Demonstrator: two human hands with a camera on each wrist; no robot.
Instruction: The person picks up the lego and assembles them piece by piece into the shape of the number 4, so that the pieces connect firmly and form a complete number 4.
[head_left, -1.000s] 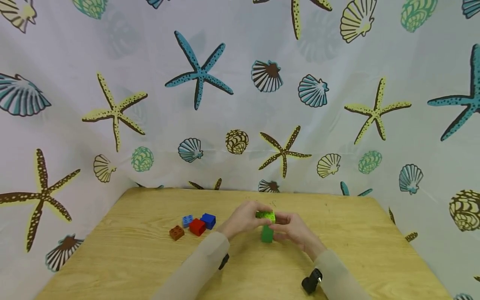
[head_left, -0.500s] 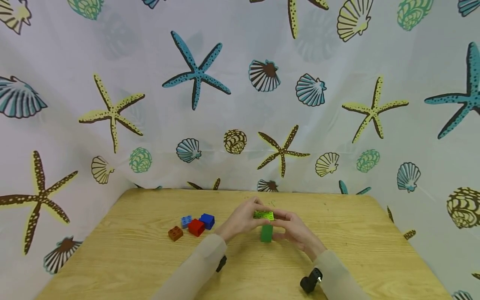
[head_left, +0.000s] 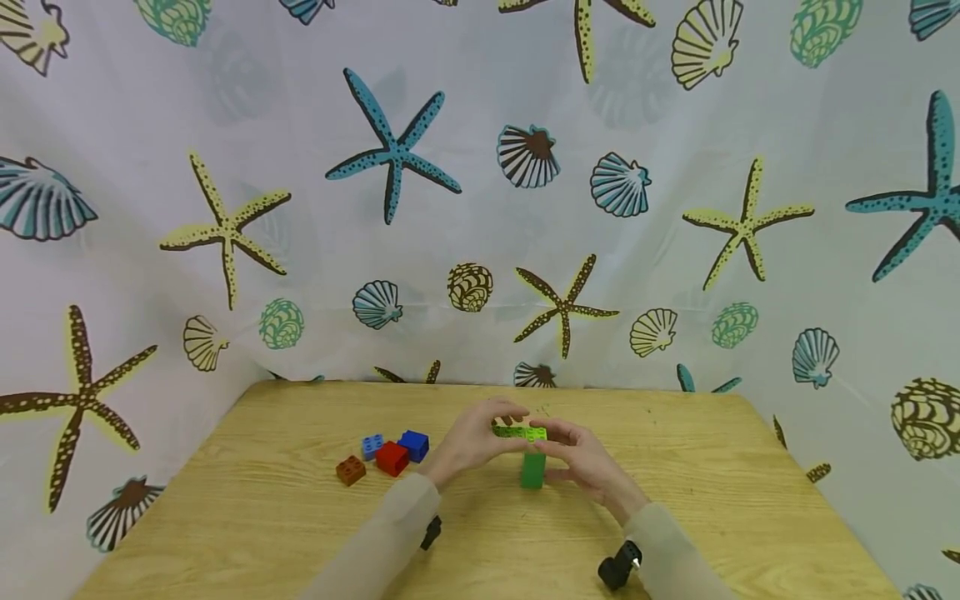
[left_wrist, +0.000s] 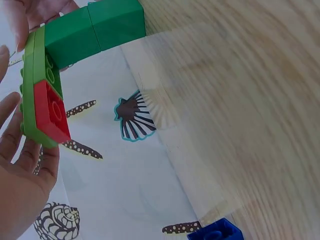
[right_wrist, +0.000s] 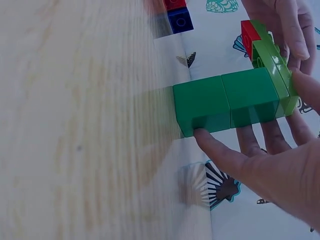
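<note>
A toy brick structure stands on the table, with two dark green bricks (right_wrist: 225, 102) stacked as a column. Light green bricks (left_wrist: 35, 85) lie across its top and overhang toward the left. Under the overhang's outer end a red brick (left_wrist: 51, 112) is attached. My right hand (head_left: 588, 462) holds the column from its right side, one finger low on it and the thumb by the top. My left hand (head_left: 472, 437) is around the overhanging end, fingers spread and loosely bent. Whether its fingertips touch the bricks is hard to tell.
Left of my hands on the wooden table (head_left: 277, 517) sit an orange-brown brick (head_left: 351, 470), a light blue brick (head_left: 372, 447), a red brick (head_left: 392, 458) and a dark blue brick (head_left: 414, 445). A shell-patterned cloth (head_left: 435, 350) hangs behind the table.
My left hand has loosened and drawn slightly left, uncovering more of the light green overhang. My right hand stays at the column.
</note>
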